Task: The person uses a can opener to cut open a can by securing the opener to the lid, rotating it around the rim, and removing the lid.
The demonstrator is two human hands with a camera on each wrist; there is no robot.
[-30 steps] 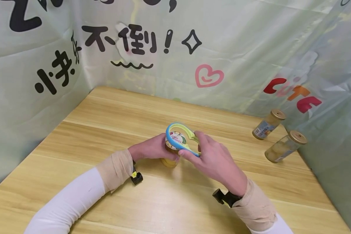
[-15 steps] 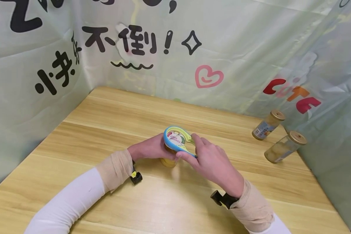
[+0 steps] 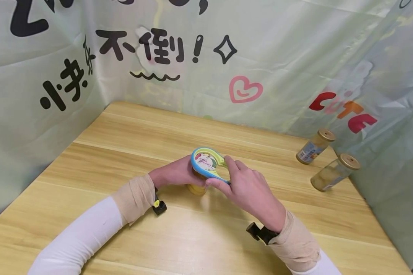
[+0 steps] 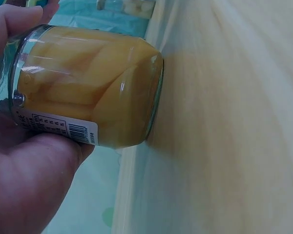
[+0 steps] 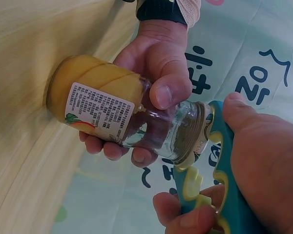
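1 jar (image 4: 85, 87), clamped in L grip (image 3: 175, 172) below lid (image 3: 205, 162), R grip (image 3: 250, 190) clamping opener (image 5: 237, 195), prob. touching lid

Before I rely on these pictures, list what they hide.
Head view: much of the held jar, behind the left hand.
Head view: grip end of the blue-and-yellow tool, behind the right hand.
Head view: print on the rear jar, too small.
Right wrist view: tool's end, past the bottom edge.

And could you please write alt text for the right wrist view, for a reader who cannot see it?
A left hand grips a glass jar of orange contents, while a right hand holds a teal-and-yellow opener at its lid. A wooden table and pale, lettered cloth form the background.
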